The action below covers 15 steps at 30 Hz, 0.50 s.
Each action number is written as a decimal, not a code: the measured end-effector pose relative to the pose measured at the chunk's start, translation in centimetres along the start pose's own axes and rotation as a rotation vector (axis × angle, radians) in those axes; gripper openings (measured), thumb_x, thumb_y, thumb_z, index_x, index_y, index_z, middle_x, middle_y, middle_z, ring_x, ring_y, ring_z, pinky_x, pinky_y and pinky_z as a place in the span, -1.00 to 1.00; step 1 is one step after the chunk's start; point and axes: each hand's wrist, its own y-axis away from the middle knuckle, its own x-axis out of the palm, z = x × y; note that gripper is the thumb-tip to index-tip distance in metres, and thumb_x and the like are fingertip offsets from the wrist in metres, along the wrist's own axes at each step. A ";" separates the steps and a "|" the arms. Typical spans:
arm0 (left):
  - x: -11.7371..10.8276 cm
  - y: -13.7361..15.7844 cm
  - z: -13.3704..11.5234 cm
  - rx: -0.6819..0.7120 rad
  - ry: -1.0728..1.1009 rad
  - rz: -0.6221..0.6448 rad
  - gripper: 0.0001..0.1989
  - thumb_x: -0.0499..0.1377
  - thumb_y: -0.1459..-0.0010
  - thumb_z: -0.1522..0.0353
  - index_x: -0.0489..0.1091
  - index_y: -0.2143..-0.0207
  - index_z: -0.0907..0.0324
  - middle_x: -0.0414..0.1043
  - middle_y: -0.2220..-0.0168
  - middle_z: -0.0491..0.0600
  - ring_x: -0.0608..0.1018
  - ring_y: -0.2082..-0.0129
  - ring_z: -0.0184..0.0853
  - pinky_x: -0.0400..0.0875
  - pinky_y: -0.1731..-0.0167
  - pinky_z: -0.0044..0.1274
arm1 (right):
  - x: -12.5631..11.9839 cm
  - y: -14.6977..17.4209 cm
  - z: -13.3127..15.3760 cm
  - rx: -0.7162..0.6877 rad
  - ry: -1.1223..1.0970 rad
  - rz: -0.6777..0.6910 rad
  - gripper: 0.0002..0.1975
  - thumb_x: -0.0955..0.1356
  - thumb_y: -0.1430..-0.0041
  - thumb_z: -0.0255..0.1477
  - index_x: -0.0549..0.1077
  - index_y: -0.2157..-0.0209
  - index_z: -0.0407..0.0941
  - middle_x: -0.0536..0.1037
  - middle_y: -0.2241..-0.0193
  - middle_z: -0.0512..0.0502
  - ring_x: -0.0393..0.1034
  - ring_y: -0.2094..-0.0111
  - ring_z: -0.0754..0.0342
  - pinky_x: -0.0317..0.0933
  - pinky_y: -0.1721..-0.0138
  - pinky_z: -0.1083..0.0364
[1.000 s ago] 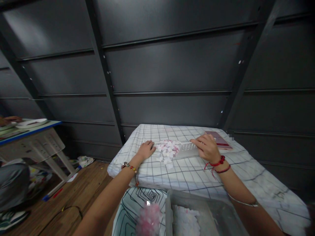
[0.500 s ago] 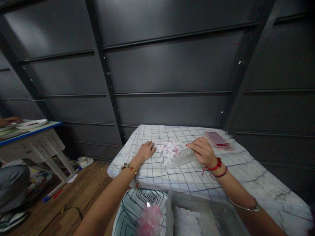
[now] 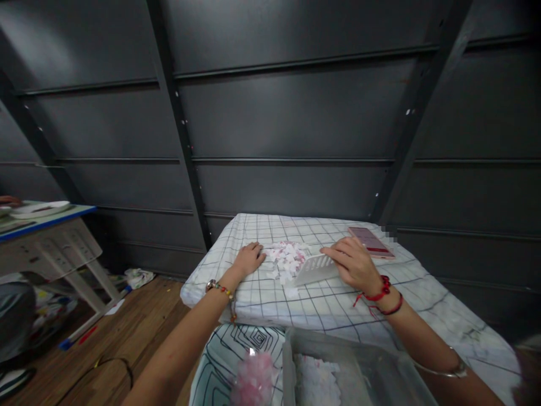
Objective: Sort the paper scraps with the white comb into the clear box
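My right hand (image 3: 353, 262) grips the top edge of a white slotted plastic basket (image 3: 315, 269), which is tilted on the checked cloth. At the basket's left side lies a loose heap of small white and pink paper pieces (image 3: 287, 258). My left hand (image 3: 249, 258) rests flat on the cloth just left of the heap, fingers stretched out and holding nothing. The inside of the basket is mostly hidden from me.
A checked cloth (image 3: 262, 307) covers the table, with a pink phone (image 3: 372, 242) behind my right hand. Nearer me are a grey plastic bin (image 3: 359, 349) with white paper inside and a clear bag of pink pieces (image 3: 253, 378). Leftward stands another table (image 3: 46, 225), a person beside it.
The view has shifted slightly. My left hand stays flat by the heap, and my right hand keeps its hold on the tilted basket with hardly any movement.
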 end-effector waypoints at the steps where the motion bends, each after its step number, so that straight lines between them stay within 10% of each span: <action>1: 0.0 0.0 0.0 0.001 0.006 0.000 -0.63 -0.07 -0.22 0.27 0.26 0.01 0.26 0.23 -0.07 0.12 0.25 -0.08 -0.21 0.13 -0.04 -0.41 | 0.0 0.0 0.0 0.001 0.006 0.022 -0.67 0.15 0.02 -0.69 0.40 0.25 -0.18 0.39 0.48 -0.10 0.15 0.38 0.03 0.03 0.38 0.03; 15: 0.3 0.0 0.2 -0.002 0.026 -0.011 -0.62 -0.07 -0.21 0.25 0.26 0.01 0.27 0.23 -0.06 0.14 0.26 -0.07 -0.20 0.11 -0.04 -0.39 | -0.3 -0.2 0.6 0.019 -0.049 0.133 -0.63 0.14 0.04 -0.70 0.39 0.22 -0.17 0.37 0.46 -0.11 0.15 0.37 0.03 0.08 0.35 0.03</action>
